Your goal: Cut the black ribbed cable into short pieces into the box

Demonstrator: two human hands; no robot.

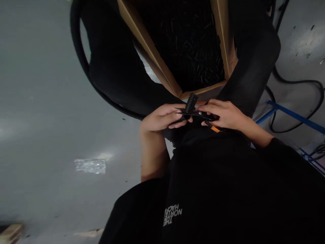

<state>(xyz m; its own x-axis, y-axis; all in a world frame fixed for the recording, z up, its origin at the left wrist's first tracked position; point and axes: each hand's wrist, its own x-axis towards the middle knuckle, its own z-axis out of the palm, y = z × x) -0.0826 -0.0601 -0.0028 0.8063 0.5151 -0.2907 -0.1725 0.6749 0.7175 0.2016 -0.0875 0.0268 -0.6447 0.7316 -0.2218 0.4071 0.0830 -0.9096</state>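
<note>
My left hand point(164, 117) is closed around a black ribbed tube point(191, 102), whose upper end sticks up past the fingers. My right hand point(225, 113) grips a pair of dark scissors point(200, 113) with an orange part on the handle. Their blades point left, across the tube close to my left thumb. Whether the blades touch the tube I cannot tell. Both hands are close together above my lap, just in front of the near edge of a cardboard box point(175, 88).
Many small black pieces point(195, 51) lie in the box between my legs. A black cable point(304, 81) curls over the floor at right, beside a blue metal frame point(299, 117). Shiny clear film point(90, 166) lies on the grey floor point(50, 101) at left, and a wooden piece point(11, 233) is at lower left.
</note>
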